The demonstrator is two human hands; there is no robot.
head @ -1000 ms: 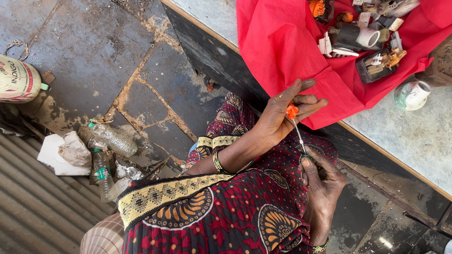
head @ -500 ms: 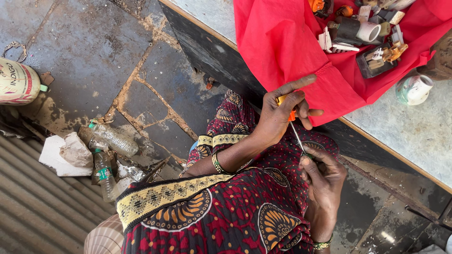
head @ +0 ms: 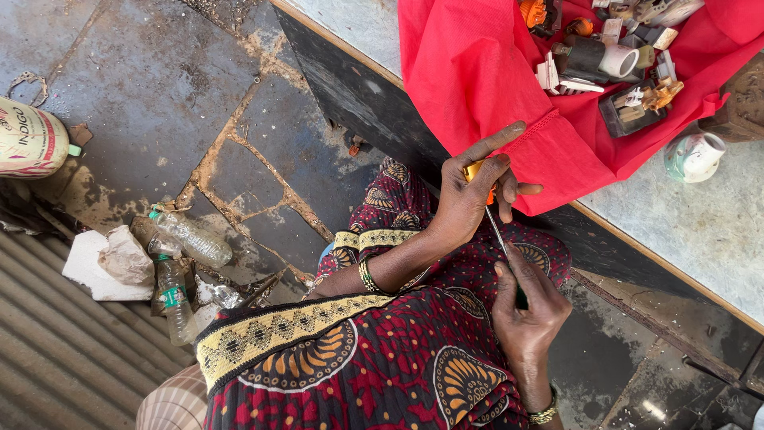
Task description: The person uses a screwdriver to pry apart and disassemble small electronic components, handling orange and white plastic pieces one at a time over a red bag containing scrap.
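Observation:
My left hand [head: 465, 199] is closed around the orange handle of a screwdriver [head: 477, 171], index finger stretched toward the red cloth [head: 469, 72]. The thin metal shaft [head: 497, 232] runs down to my right hand [head: 525, 314], which grips a small dark part, mostly hidden by the fingers, at the shaft's tip. Both hands are over my lap, covered in a dark red patterned garment [head: 358, 358]. A bangle sits on my left wrist.
The red cloth lies on a grey slab table [head: 660, 231] and holds several small plugs and electrical parts [head: 621, 56]. A white-green cap-like part [head: 694, 155] lies beside it. Plastic bottles [head: 187, 239], crumpled paper and a sack [head: 28, 143] lie on the stone floor at left.
My left hand's fingers have shifted around the screwdriver handle, covering more of the orange. My right hand stays closed at the tip.

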